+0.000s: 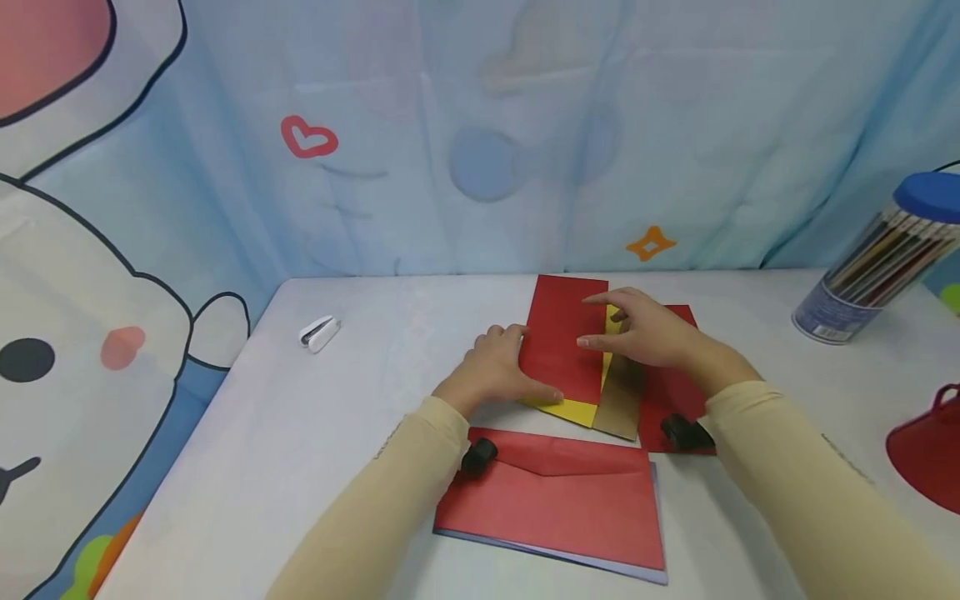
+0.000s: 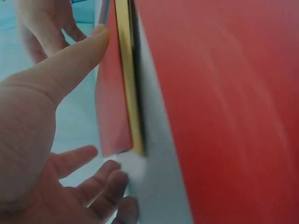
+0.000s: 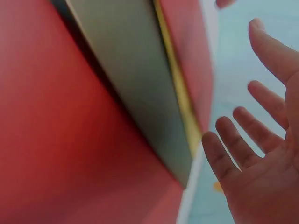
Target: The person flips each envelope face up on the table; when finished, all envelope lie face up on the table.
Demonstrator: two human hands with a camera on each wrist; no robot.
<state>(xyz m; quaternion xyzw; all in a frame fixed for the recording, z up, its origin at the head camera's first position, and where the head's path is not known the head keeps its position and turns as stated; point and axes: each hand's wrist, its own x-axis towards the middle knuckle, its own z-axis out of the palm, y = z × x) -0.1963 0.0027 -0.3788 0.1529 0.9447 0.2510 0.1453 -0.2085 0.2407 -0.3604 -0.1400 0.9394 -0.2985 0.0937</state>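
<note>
A red envelope (image 1: 561,342) lies upright on a fanned stack, over a yellow sheet (image 1: 573,409), a tan envelope (image 1: 619,404) and another red envelope (image 1: 675,396). My left hand (image 1: 495,367) rests against its left edge with the thumb (image 2: 79,51) straight along that edge and the fingers relaxed. My right hand (image 1: 637,333) lies flat over its right side, fingers (image 3: 233,149) straight and spread. A larger red envelope (image 1: 555,500) lies flap up near the front, on a pale blue sheet (image 1: 570,560).
A white stapler (image 1: 320,333) sits at the back left of the white table (image 1: 315,433). At the back right, a clear tub of coloured pencils (image 1: 877,267) leans. A red object (image 1: 930,454) shows at the right edge. A printed cloth hangs behind.
</note>
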